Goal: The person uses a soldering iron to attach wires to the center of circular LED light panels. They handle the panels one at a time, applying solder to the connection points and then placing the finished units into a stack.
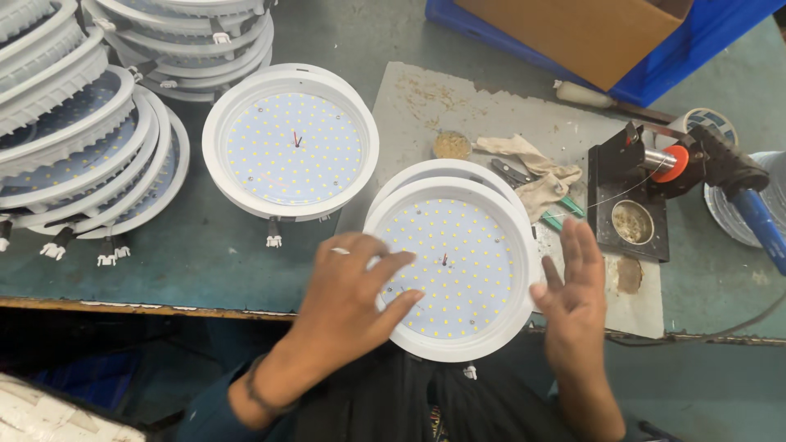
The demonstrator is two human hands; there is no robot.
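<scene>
Nearest the camera, at the lower middle of the frame, two bare hands flank a round white lamp housing (452,270) with a disc of small yellow diodes facing up; it sits on a second housing (426,173) whose rim peeks out above it, at the near edge of the green counter (229,262). Going from the left: a leaning stack of like housings (74,139) fills the upper left of the frame, and a single housing (291,141) lies flat just right of it. Then comes the left hand (348,295), fingers spread wide and laid flat on the left part of the diode disc, holding nothing. Being round, the lamp has no long axis; it lies right of this hand, which is the only one touching its face. On the other side, the right hand (573,290) stands open, palm inward, fingers straight, at the lamp's right rim; whether it touches is unclear. Farther right lie a rag (536,168), a black stand with a solder spool (634,196), and a blue-handled tool (757,217).
</scene>
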